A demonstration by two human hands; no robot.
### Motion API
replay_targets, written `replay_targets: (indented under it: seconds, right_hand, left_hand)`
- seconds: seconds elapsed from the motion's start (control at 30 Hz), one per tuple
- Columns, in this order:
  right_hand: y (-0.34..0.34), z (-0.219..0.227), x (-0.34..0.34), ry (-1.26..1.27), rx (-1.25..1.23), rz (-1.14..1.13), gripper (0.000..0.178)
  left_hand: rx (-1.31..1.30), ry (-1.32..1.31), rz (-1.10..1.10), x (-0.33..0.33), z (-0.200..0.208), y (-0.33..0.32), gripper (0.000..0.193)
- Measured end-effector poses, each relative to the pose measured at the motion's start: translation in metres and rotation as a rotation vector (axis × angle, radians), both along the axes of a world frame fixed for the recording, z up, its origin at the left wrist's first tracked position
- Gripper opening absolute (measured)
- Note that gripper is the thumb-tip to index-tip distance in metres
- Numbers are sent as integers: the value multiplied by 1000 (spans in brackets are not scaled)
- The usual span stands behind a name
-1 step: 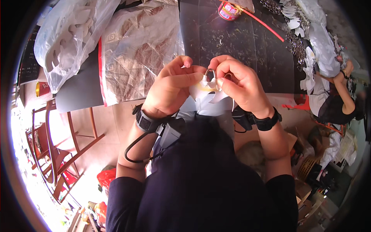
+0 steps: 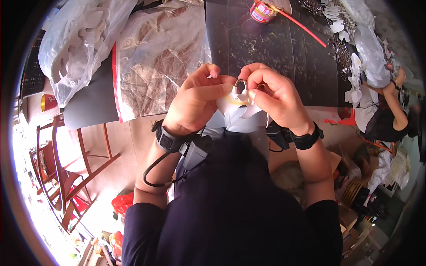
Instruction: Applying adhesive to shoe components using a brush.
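Both hands meet at the near edge of the dark table. My left hand [image 2: 193, 99] is closed, thumb and forefinger pinching the left side of a thin white cut-out piece [image 2: 230, 107] with pointed edges. My right hand [image 2: 279, 97] is closed too, its thumb and fingers gripping the piece's right side. At the top of the piece, between my fingertips, stands a curved silvery metal loop [image 2: 240, 83]. A second metal loop [image 2: 262, 87] shows partly within my right fingers. How the loops join the white piece is hidden by the fingers.
A clear plastic bag of white cut-outs [image 2: 84, 44] and a crinkled plastic sheet [image 2: 159, 62] lie left. A red tub [image 2: 262, 12] and red stick [image 2: 304, 29] are at the back. Metal chains [image 2: 339, 53] lie right, near another person's arm [image 2: 397, 104]. Wooden chairs [image 2: 66, 177] stand left.
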State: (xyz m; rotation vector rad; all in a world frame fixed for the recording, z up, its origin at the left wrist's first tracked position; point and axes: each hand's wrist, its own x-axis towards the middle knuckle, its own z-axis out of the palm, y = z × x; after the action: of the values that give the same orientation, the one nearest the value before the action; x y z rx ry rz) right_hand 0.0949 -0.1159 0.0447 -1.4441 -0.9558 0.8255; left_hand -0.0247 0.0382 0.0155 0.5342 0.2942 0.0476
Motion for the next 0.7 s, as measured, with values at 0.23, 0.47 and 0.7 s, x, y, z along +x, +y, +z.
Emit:
replay_targets:
  seconds: [0.23,0.47,0.7]
  right_hand:
    - [-1,-3,6,305,-58,64,3]
    - [-2,-14,10,399,-56,84,4]
    - [-7,-13,13,446,-92,107,5]
  left_hand:
    - [-57,-20,-21,1,-5,1,19]
    - [-131,8,-18,3,-7,-3,18]
    - [-99,19,-21,5,-8,-6,19]
